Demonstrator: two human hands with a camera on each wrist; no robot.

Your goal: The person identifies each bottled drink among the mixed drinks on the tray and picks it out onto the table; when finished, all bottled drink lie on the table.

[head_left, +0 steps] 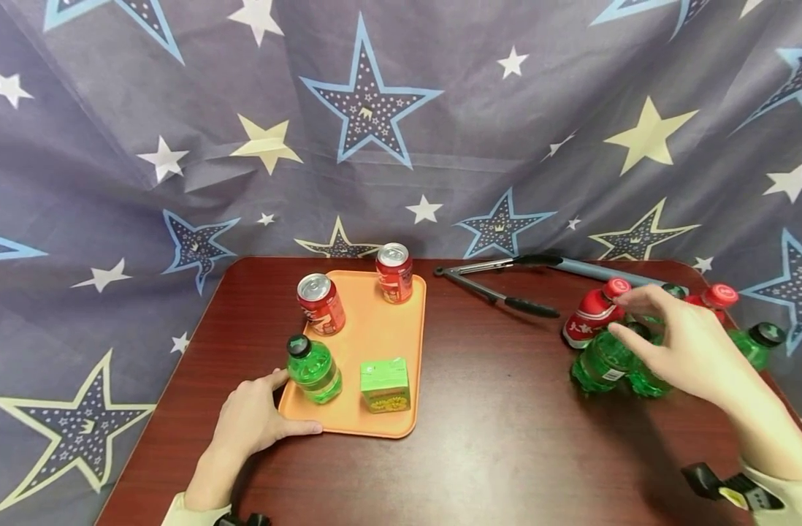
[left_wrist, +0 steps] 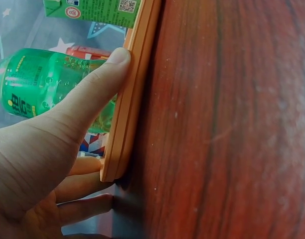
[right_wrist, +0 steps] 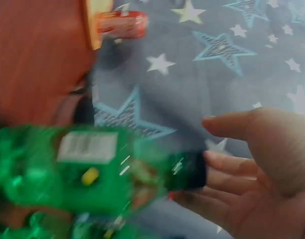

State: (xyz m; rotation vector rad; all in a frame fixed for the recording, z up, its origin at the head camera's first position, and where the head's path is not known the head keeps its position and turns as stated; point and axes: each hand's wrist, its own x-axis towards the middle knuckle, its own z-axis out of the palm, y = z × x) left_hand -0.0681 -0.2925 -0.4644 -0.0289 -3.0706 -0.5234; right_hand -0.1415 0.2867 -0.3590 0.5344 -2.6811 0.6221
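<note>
My left hand (head_left: 253,413) holds the near left corner of an orange tray (head_left: 355,329), thumb along the front rim (left_wrist: 127,114) and fingers at the left side. Just inside that corner a green soda bottle (head_left: 315,372) stands upright on the tray, near a green juice carton (head_left: 384,385). At the right, my right hand (head_left: 686,351) hovers over a group of bottles with thumb and fingers spread. Its fingers are right by the black cap of a green bottle (right_wrist: 87,164); the thumb stands apart from the cap in the right wrist view.
Two red cans, one at the tray's left edge (head_left: 322,305) and one at its far right corner (head_left: 394,274), stand upright. Black-handled tongs (head_left: 499,288) lie behind. A red bottle (head_left: 594,314) and more green bottles (head_left: 759,345) crowd the right side. A star-patterned cloth (head_left: 401,146) hangs behind.
</note>
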